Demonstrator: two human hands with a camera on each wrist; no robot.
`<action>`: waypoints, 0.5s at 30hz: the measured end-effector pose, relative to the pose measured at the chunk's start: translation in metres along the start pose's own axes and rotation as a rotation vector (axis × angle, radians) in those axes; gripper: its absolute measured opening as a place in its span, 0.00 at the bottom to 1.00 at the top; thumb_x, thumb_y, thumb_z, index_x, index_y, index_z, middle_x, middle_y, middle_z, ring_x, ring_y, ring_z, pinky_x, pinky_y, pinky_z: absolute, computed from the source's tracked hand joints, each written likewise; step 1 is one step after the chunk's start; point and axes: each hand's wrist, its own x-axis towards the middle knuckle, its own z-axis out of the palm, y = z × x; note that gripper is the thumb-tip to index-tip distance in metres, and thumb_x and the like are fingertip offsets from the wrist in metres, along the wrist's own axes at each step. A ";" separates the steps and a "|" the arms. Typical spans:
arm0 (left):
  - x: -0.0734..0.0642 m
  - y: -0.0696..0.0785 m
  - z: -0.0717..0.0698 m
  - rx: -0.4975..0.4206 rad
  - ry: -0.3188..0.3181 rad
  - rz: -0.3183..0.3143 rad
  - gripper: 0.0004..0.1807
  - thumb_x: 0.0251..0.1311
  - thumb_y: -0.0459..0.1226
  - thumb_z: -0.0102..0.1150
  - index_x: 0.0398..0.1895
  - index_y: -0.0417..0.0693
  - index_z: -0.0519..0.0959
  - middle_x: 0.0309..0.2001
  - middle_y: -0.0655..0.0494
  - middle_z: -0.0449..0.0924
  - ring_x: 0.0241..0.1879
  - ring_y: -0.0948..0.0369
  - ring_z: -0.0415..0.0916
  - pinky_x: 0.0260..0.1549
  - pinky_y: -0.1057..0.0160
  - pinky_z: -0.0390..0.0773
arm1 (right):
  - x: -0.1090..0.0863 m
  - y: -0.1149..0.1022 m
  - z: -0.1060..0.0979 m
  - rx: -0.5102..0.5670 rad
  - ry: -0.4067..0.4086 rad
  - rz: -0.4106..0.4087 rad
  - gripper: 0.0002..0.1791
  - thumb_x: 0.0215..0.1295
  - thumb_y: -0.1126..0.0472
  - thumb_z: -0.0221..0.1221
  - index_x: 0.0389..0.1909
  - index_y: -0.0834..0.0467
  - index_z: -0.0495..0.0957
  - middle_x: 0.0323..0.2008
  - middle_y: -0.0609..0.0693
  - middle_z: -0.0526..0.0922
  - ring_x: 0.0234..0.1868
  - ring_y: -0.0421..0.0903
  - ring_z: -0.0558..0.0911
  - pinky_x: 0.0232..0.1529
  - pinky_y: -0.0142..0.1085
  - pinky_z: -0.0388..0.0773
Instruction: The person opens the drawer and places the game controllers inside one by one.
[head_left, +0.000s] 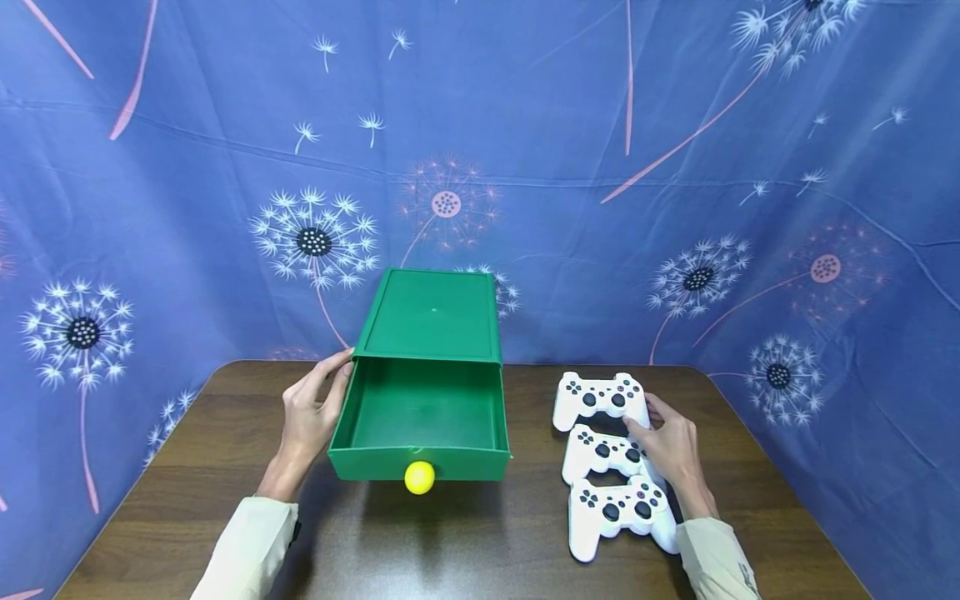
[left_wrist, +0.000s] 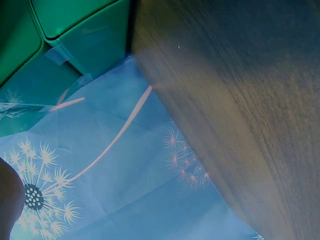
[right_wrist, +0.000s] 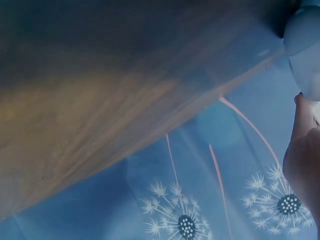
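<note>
While the head view lays out both my hands, the green drawer unit (head_left: 435,312) and three white game controllers, only the left wrist view shows clear tape (left_wrist: 59,54) stuck over the unit's outer side. The right wrist view catches just a rounded white end, beside my fingertips at its right edge; most of that hand falls outside.

My right hand (head_left: 671,446) pinches the far controller (head_left: 600,398) by its right grip, thumb on the near side, so the rest of that controller lies to the left of my fingers. The middle controller (head_left: 607,457) sits just nearer, partly covered by my hand, and the near controller (head_left: 618,510) is nearest me. My left hand (head_left: 309,412) has its fingers extended, tips resting against the unit's left side by its front edge.

All three controllers lie face up on the wooden table (head_left: 540,533), long axes running roughly left to right, grips pointing near. The unit's length runs near to far; its drawer (head_left: 375,463) is pulled out toward me, with a yellow ball knob (head_left: 419,477) facing near.
</note>
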 end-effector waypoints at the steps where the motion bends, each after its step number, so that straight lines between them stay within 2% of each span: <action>1: 0.000 0.000 0.000 0.001 -0.001 0.000 0.25 0.54 0.13 0.65 0.55 0.35 0.84 0.48 0.43 0.88 0.40 0.51 0.86 0.47 0.76 0.78 | -0.002 -0.001 -0.001 0.004 0.012 -0.013 0.31 0.60 0.67 0.71 0.63 0.74 0.76 0.49 0.72 0.84 0.49 0.66 0.83 0.50 0.59 0.82; 4: 0.000 0.000 0.000 -0.001 -0.005 -0.001 0.25 0.54 0.13 0.65 0.55 0.35 0.84 0.48 0.42 0.88 0.40 0.50 0.86 0.47 0.76 0.79 | -0.006 -0.004 -0.006 0.014 0.039 -0.044 0.30 0.59 0.67 0.72 0.62 0.73 0.77 0.50 0.72 0.84 0.49 0.66 0.84 0.50 0.59 0.82; 10: 0.000 0.000 0.000 -0.003 -0.008 -0.009 0.26 0.53 0.12 0.64 0.55 0.35 0.84 0.49 0.43 0.87 0.44 0.62 0.84 0.48 0.76 0.78 | -0.016 -0.017 -0.014 0.042 0.066 -0.059 0.30 0.58 0.69 0.73 0.61 0.72 0.78 0.52 0.70 0.84 0.49 0.64 0.85 0.50 0.53 0.83; 15: 0.000 0.000 0.001 -0.007 -0.007 -0.009 0.26 0.54 0.12 0.64 0.55 0.35 0.84 0.48 0.43 0.87 0.44 0.62 0.84 0.48 0.76 0.78 | -0.025 -0.030 -0.019 0.091 0.085 -0.072 0.29 0.58 0.70 0.73 0.61 0.71 0.79 0.53 0.69 0.84 0.50 0.65 0.85 0.48 0.48 0.82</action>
